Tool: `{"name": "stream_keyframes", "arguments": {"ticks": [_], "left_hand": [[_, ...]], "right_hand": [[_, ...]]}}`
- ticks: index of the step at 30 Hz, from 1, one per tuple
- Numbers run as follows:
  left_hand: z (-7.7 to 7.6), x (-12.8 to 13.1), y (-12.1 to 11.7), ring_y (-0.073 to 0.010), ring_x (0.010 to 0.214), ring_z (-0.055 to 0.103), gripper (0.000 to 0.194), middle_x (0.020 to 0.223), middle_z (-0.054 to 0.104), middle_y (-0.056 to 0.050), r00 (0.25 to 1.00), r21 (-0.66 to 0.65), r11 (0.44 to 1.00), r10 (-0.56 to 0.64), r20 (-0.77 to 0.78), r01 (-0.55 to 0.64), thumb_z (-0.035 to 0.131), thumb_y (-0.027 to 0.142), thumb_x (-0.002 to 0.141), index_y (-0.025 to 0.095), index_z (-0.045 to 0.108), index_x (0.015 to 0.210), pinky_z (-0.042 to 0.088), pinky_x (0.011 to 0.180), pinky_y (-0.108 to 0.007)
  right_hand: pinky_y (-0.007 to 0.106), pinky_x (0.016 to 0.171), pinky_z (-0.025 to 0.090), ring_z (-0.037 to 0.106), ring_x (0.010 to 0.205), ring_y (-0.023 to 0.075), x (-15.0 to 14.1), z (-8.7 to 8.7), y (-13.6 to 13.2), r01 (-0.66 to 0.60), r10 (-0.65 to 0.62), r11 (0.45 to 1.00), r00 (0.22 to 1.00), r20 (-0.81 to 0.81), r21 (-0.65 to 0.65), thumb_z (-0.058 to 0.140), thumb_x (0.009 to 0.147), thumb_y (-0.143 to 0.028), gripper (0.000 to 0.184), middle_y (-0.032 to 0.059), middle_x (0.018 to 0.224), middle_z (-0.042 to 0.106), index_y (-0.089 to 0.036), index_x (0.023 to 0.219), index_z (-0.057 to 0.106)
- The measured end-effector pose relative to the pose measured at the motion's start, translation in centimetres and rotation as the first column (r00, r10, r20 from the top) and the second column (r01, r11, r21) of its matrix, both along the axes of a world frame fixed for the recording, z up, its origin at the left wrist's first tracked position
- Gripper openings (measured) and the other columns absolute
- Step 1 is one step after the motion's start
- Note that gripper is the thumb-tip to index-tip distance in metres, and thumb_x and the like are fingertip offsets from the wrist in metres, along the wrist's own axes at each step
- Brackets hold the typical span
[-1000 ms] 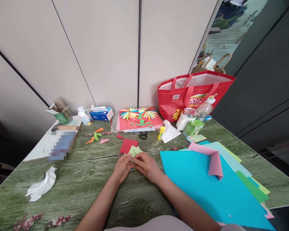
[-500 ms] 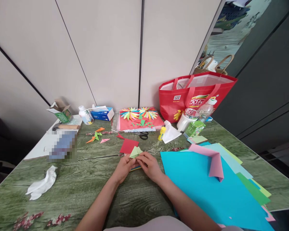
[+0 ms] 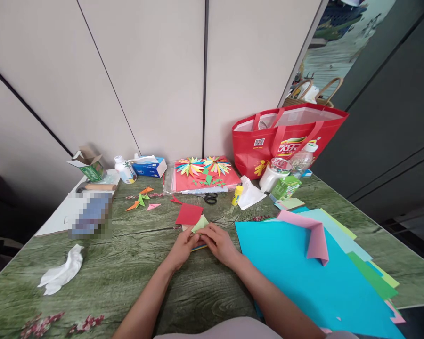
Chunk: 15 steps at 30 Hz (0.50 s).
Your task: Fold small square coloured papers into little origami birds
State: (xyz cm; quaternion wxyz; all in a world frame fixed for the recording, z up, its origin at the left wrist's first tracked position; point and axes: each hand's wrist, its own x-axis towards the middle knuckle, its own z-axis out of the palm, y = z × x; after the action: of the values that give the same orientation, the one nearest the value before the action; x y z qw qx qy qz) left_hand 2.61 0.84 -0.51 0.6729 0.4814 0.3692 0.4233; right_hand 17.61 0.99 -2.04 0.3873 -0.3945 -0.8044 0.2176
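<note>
A pale green piece of folded paper (image 3: 200,223) is pinched between both hands at the middle of the table. My left hand (image 3: 182,246) is closed on its left side, thumb and fingers pressed together. From the right, my right hand (image 3: 219,241) grips the same paper, its fingertips bent over the near edge. Just beyond lies a red paper square (image 3: 189,214). Beneath the hands a stack of coloured paper (image 3: 199,247) shows only a narrow edge; the rest is hidden.
Scissors (image 3: 210,198), a glue stick (image 3: 237,195) and small folded paper pieces (image 3: 141,200) lie farther back. Large blue paper (image 3: 286,263) with a folded pink strip (image 3: 316,235) covers the right side. A red bag (image 3: 257,146) stands behind; crumpled tissue (image 3: 63,270) lies left.
The pale green paper looks different in outline: its two-pointed top now shows as one flap toward the upper right. Both hands stay in nearly the same place, still holding it.
</note>
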Motion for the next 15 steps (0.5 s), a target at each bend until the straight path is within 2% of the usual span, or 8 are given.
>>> {"name": "stream_keyframes", "arguments": {"ticks": [5,9,13,15], "left_hand": [[-0.26,-0.2,0.27,-0.0238,0.095,0.057,0.04,0.108,0.062,-0.008,0.994,0.087,0.996,0.014,-0.108,-0.005,0.056,0.033,0.074,0.018,0.055,0.111,0.041,0.088,-0.042],[-0.53,-0.36,0.5,-0.0232,0.099,0.055,0.043,0.111,0.06,-0.007,0.984,0.151,0.988,-0.014,-0.176,0.041,0.051,0.032,0.077,0.018,0.05,0.117,0.041,0.089,-0.04],[-0.74,-0.4,0.51,-0.0224,0.099,0.054,0.041,0.11,0.061,-0.007,0.96,0.204,0.978,0.007,-0.279,0.052,0.049,0.03,0.078,0.017,0.051,0.117,0.04,0.089,-0.038],[-0.86,-0.34,0.48,-0.0223,0.097,0.055,0.038,0.108,0.062,-0.007,0.953,0.22,0.975,0.033,-0.3,0.035,0.049,0.029,0.078,0.016,0.054,0.113,0.041,0.088,-0.037]], "right_hand": [[0.025,0.066,0.043,0.052,0.075,0.0146,0.04,0.2,-0.16,-0.006,0.008,0.998,0.999,0.032,-0.058,0.037,0.087,-0.021,0.027,0.0048,0.084,0.051,-0.025,0.109,0.054],[0.024,0.064,0.042,0.052,0.073,0.014,0.12,0.62,-0.19,0.003,0.006,0.998,0.992,0.127,-0.07,0.035,0.088,-0.022,0.028,0.0039,0.085,0.05,-0.027,0.11,0.051],[0.023,0.06,0.04,0.052,0.07,0.014,0.16,0.87,-0.24,0.005,0.011,0.998,0.968,0.249,-0.065,0.034,0.088,-0.023,0.026,0.0036,0.085,0.049,-0.027,0.107,0.051],[0.023,0.059,0.039,0.052,0.07,0.0139,0.13,0.81,-0.25,0.008,0.009,0.998,0.967,0.256,-0.067,0.035,0.088,-0.022,0.024,0.0035,0.086,0.05,-0.026,0.105,0.051]]}}
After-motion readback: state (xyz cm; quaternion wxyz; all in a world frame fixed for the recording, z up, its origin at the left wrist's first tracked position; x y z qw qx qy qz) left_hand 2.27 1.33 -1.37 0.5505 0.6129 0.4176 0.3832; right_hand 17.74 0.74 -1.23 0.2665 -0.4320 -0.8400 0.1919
